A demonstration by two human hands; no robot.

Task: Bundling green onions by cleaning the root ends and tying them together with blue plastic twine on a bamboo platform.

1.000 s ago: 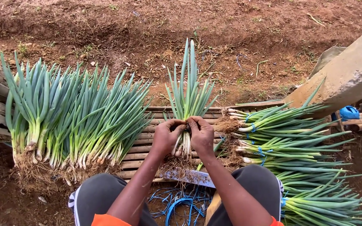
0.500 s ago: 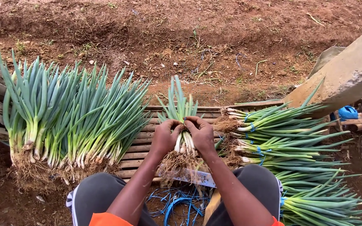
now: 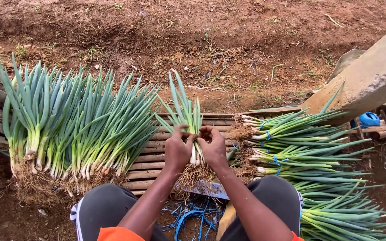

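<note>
Centre frame, just below middle: left hand [image 3: 177, 151] and right hand [image 3: 213, 149] meet around a small bunch of green onions [image 3: 188, 116]. Fingers [image 3: 182, 131] of both hands are curled tight on the white stalks, thumbs nearly touching; no gap visible between fingers and stalks. Bunch stands roughly upright, leaves fanning toward upper centre, root clump [image 3: 190, 176] hanging below the hands.

Bunch sits over a slatted wooden pallet [image 3: 150, 156] that fills the middle band of the frame.

Left of frame: big heap of loose green onions [image 3: 77, 125], roots down toward the lower edge, leaves up, resting partly on the pallet.

Right of frame: stacked tied bundles [image 3: 300, 147] lying sideways, roots toward centre, each wrapped with a blue band [image 3: 268, 135].

Bottom centre, between the knees: tangle of blue ties [image 3: 188, 218] on the ground.

Upper right: grey slab [image 3: 371, 76], angled; a blue object [image 3: 368, 119] just under it, too small to identify.

No labels or signs readable anywhere.
</note>
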